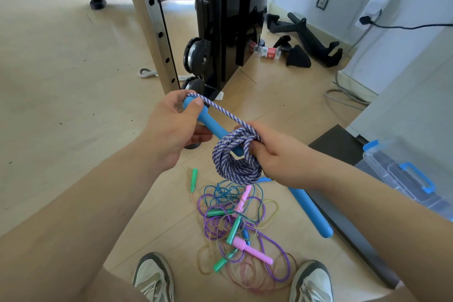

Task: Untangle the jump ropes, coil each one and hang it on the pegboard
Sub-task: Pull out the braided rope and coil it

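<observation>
Left forearm (73,216), tangled ropes (234,228) between shoes (154,277), rack (157,32) ahead

Braided rope (235,162): purple-and-white stripe. Its handles (208,121): sky blue. Tangled ropes on floor (241,225): purple, teal, yellow, pink cords; green and pink handles. Storage box (402,179): clear, blue latches. Shoes (153,277): white-grey.

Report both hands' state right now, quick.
Left hand: grips the blue handle near its far end.
Right hand: grips the purple-and-white rope coil wrapped at the handle's near end.
</observation>
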`<state>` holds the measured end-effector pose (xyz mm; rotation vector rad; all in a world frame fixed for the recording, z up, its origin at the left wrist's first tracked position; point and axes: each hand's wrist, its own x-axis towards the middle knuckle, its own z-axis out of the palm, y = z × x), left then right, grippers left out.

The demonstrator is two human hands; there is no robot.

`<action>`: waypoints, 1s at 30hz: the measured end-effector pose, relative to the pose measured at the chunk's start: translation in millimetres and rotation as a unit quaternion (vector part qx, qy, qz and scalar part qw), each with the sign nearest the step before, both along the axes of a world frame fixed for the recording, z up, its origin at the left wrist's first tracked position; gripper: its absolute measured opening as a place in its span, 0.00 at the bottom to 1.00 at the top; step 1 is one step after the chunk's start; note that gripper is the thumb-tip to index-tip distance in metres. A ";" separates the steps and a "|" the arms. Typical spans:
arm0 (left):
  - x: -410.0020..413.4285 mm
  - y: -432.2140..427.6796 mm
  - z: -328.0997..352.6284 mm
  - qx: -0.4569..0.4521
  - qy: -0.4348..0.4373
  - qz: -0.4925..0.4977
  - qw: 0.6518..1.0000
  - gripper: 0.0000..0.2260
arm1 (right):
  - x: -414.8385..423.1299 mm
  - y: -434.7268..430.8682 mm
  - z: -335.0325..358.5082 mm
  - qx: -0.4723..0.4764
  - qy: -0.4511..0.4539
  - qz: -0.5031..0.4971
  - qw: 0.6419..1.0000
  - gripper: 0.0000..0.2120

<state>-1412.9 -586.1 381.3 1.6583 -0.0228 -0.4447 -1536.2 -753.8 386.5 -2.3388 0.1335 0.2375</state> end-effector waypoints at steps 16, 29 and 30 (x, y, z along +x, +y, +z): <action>-16.1 -11.0 -2.7 -0.082 0.083 0.001 0.993 0.09 | -1.6 -5.5 2.9 0.043 -0.054 -0.065 0.995 0.13; -43.6 -14.3 4.3 0.000 0.000 -0.210 0.978 0.35 | -0.2 -6.4 -1.8 -0.043 -0.080 -0.064 0.994 0.06; -50.5 -16.1 4.4 0.012 -0.023 -0.237 0.971 0.32 | 0.2 -6.2 -0.9 -0.047 -0.083 -0.063 0.994 0.06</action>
